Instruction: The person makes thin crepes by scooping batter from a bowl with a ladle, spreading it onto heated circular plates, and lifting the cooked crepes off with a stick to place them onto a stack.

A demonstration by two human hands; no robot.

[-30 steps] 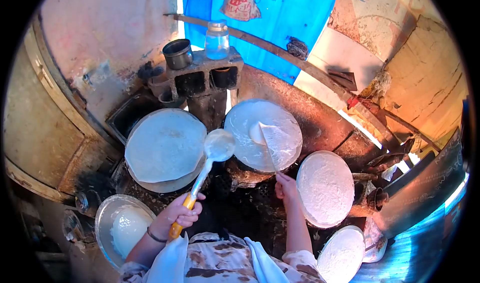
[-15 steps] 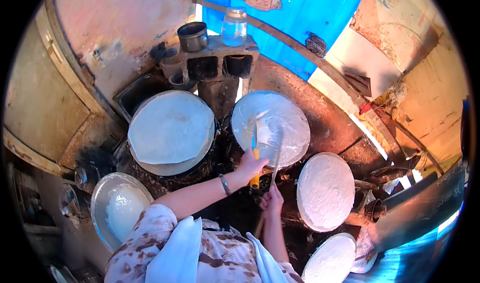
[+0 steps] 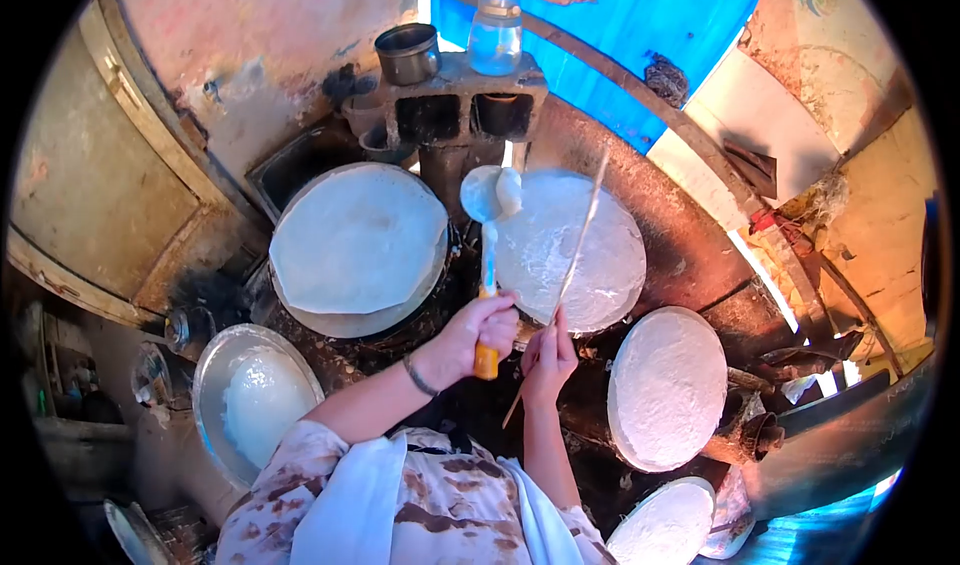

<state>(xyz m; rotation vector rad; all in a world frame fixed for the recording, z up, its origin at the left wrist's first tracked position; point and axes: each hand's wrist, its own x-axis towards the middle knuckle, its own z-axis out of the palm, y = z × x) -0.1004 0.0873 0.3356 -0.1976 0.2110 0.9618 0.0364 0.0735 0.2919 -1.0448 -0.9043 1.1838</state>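
My left hand [image 3: 478,333] is wrapped round the yellow handle of a metal ladle [image 3: 488,255], whose bowl is at the left edge of the right round plate. In my right hand [image 3: 549,359] is a thin stick [image 3: 580,252], tilted up over that plate. The right plate [image 3: 590,265] is coated with white batter, and a white lump [image 3: 509,193] shows beside the ladle's bowl. On the left plate [image 3: 360,326] lies a smooth white sheet [image 3: 358,238]. A metal bowl [image 3: 209,395] at the lower left holds white batter [image 3: 262,401].
Two round containers of white material [image 3: 667,389] [image 3: 663,527] stand at the right. Behind the plates, a concrete block [image 3: 461,77] bears a dark pot [image 3: 408,55] and a clear jar [image 3: 495,37]. A long bar [image 3: 640,90] crosses the back wall.
The ladle swung over the right plate and then to its left edge. The stick rose from the batter to a tilted position. My hands came closer together, and the view shifted.
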